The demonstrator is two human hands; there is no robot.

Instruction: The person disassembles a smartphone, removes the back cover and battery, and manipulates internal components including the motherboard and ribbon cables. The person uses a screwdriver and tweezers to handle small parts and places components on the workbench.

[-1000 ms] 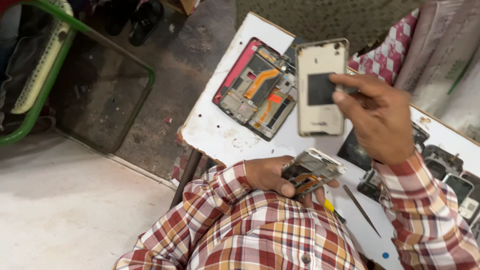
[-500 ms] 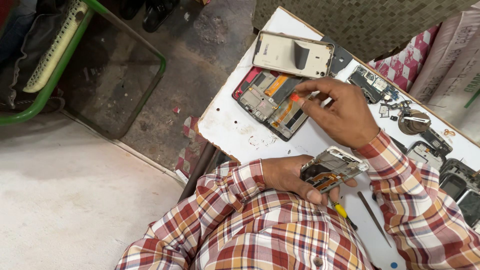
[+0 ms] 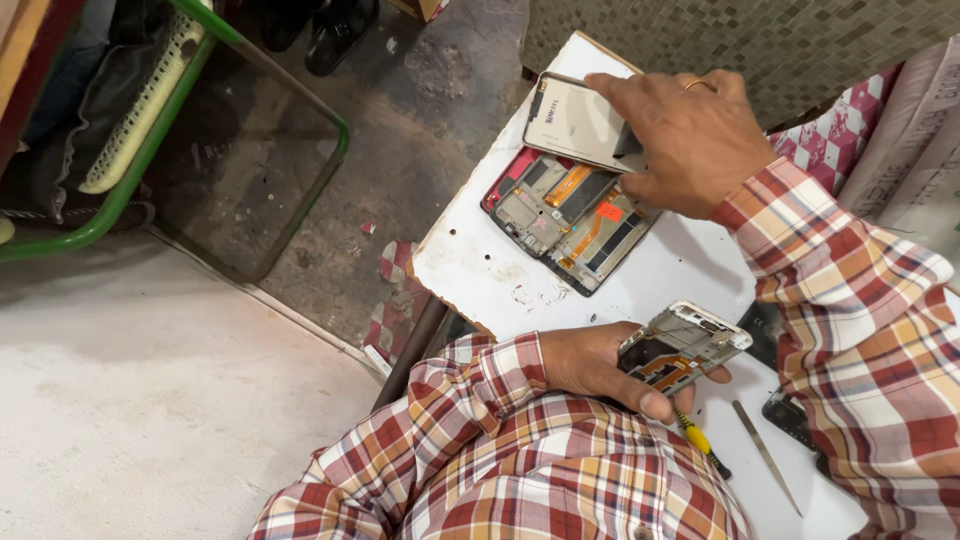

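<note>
**Two hands, two phone parts at the white bench**

At the upper centre of the frame, the right hand (image 3: 690,135) lies palm-down over a pale phone back cover (image 3: 575,120), its fingers closed on the cover's right edge. Just below the cover, an opened phone (image 3: 568,215) with orange flex cables lies flat on the white worktable (image 3: 480,270). Lower centre, the left hand (image 3: 600,365) is curled around a phone mid-frame (image 3: 682,345), held just above the table. A yellow-handled screwdriver (image 3: 700,442) and metal tweezers (image 3: 765,455) lie just right of it.
</note>
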